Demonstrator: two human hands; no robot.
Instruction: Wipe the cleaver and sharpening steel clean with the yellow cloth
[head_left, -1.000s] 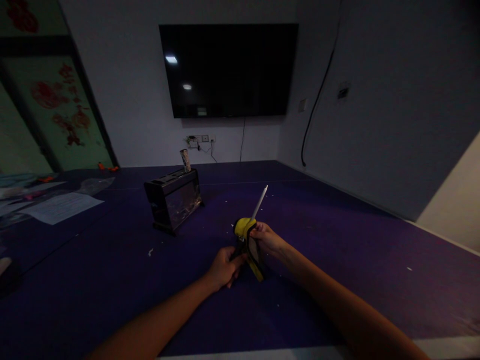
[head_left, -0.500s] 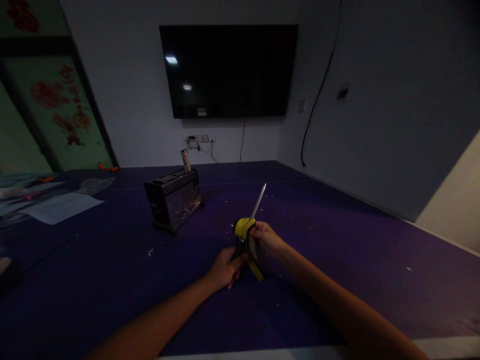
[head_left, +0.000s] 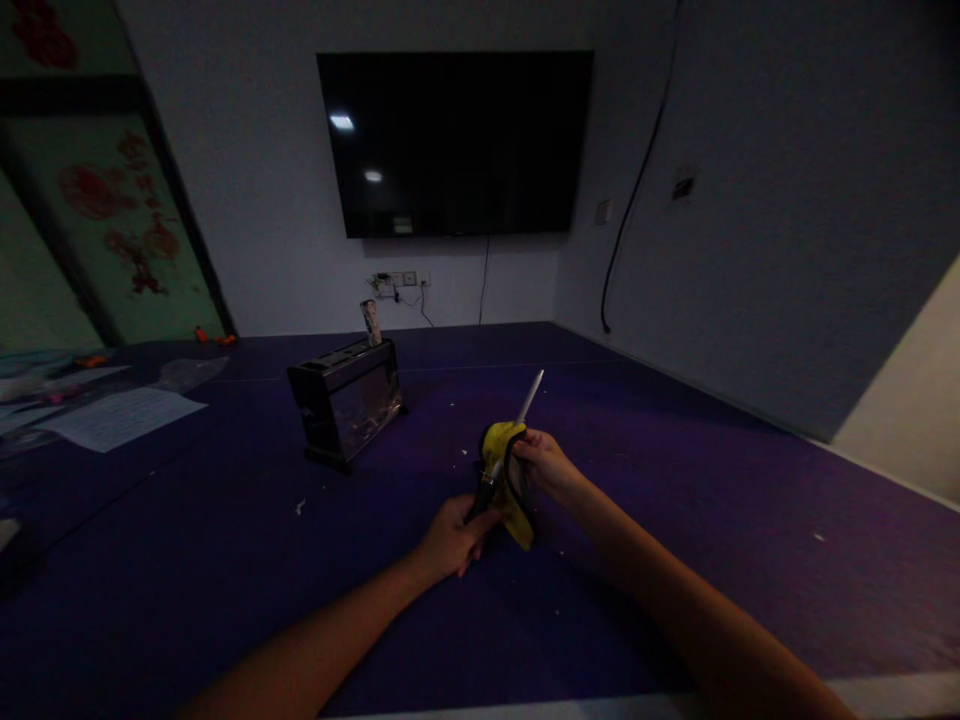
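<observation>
My left hand (head_left: pixel 452 535) is closed around the black handle of a knife (head_left: pixel 531 394), held tilted up and to the right. The knife's pale, narrow blade shows above a yellow cloth (head_left: pixel 501 438) with dark edging, which is folded around the blade's middle. Fingers of my right hand (head_left: pixel 546 463) pinch this cloth at its upper right side. A bright collar shows between handle and cloth. The cloth's lower end hangs beside my left fingers. Part of the blade is hidden inside the fold.
A dark slotted block (head_left: pixel 352 400) stands left of my hands, a speckled handle (head_left: pixel 370 321) rising from it. Papers (head_left: pixel 124 418) and clear plastic lie far left on the purple tabletop (head_left: pixel 637 480). Small white scraps are scattered about. A television (head_left: pixel 457 145) hangs on the wall.
The yellow cloth and my right hand have shifted slightly up and right. More of the knife's collar shows below the cloth, and less blade shows above it. My left hand has barely moved.
</observation>
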